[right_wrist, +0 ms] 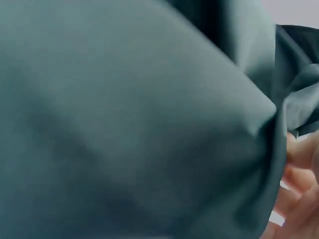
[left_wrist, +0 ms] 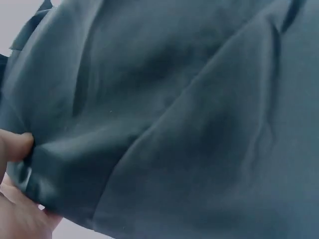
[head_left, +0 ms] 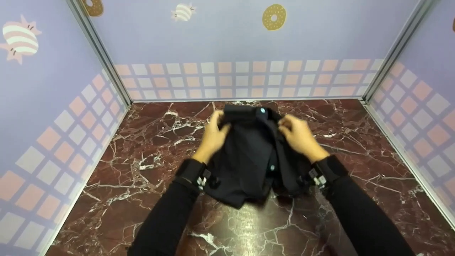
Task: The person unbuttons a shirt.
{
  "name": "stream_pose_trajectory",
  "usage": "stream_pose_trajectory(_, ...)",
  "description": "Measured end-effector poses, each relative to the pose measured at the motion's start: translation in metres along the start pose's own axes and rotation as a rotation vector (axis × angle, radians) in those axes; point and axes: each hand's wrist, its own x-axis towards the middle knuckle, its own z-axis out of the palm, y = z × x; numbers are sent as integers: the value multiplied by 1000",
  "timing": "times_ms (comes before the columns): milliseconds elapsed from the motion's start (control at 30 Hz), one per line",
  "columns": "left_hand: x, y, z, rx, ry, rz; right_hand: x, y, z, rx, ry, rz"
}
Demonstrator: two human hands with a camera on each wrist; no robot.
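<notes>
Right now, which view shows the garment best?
Head: it has the whole garment in frame, held by left hand and right hand. Both wrist views show only cropped close-ups of its cloth.

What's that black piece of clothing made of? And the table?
The black garment looks like smooth cloth, mostly matte: it folds and creases softly. Which fibre, I can't tell. The tabletop looks like polished marble, dark red with white veins and a shiny reflection, though it might be a printed imitation.
</notes>
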Motion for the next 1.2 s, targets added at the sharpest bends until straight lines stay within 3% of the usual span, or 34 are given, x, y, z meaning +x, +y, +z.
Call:
stream_pose_trajectory(133,22,3,-22,185,39,71,20,-1,-21,-71,74,49)
stream_pose_trajectory(267,38,8,-32,293,37,87,40,-1,-36,-148,127,83)
stream_pose_trajectory(433,59,17,-27,375,39,77,61,1,-40,-259,246,118)
stream_pose_trajectory(567,64,3,-15,515,-8,98,68,10,-26,-330,241,181)
stream_pose_trajectory(700,47,-22,-5,656,-161,59,58,21,-5,-345,19,249)
stream_pose_trajectory(800,31,-30,-4,676,-231,37,48,27,2,-338,-151,239)
stream_pose_trajectory(933,10,-21,-9,630,-273,35,31,30,-6,-336,-269,198)
stream_pose_trajectory(1033,-14,-7,-14,569,-369,-71,10,22,-18,-329,-390,266)
stream_pose_trajectory(1133,-50,4,-13,558,-501,-205,-20,8,-23,-344,-527,376)
stream_pose_trajectory(1200,-72,7,-9,620,-580,-207,-39,0,-17,-374,-586,394)
